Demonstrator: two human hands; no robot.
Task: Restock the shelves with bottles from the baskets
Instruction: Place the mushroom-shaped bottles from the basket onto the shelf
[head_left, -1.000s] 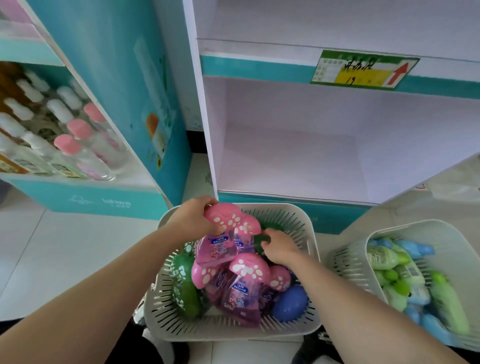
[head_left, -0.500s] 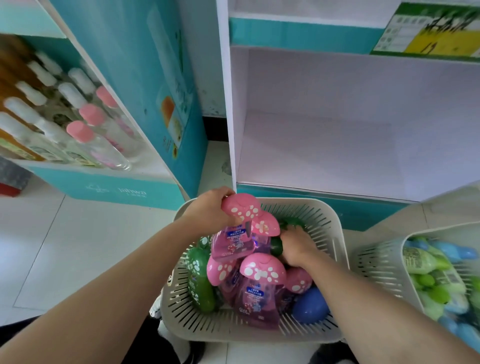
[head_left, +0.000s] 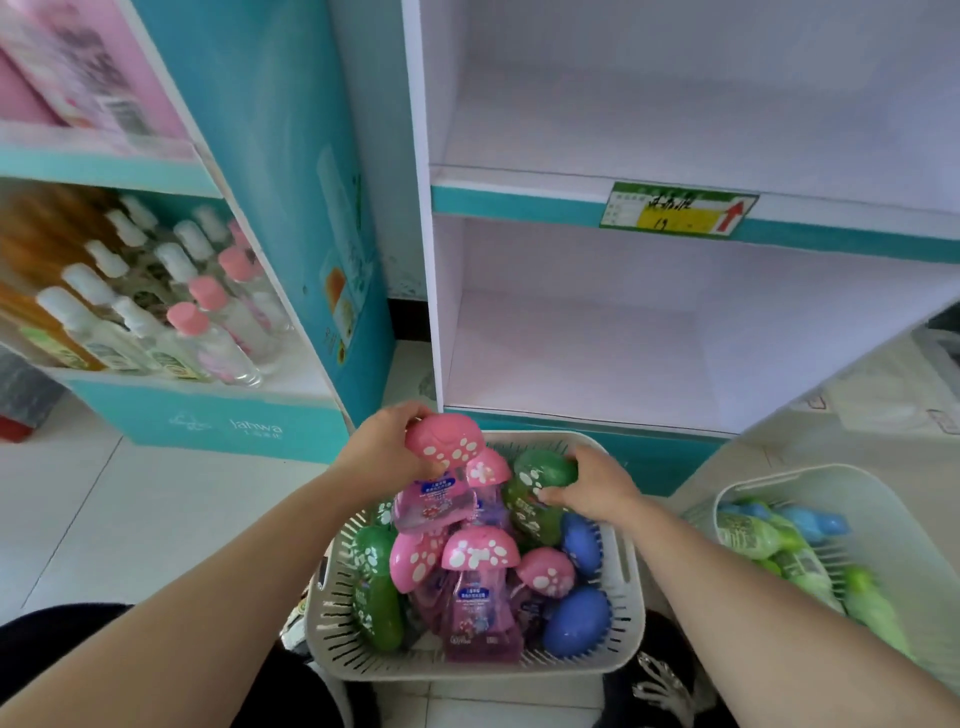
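My right hand (head_left: 592, 493) now curls round a green bottle (head_left: 540, 474) from the basket (head_left: 467, 671); my left hand (head_left: 382, 453) still grips the pink-capped bottle (head_left: 444, 448). Next, I judge, the shelf (head_left: 571, 364).

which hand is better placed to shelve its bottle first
Probably left: the left hand grips a pink bottle by its cap, raised above the basket near the shelf edge. The right hand grips a green bottle lower in the pile.

Price label (head_left: 678, 210), apparently marked 19, with red arrow (head_left: 731, 217); tiled floor (head_left: 130, 499).
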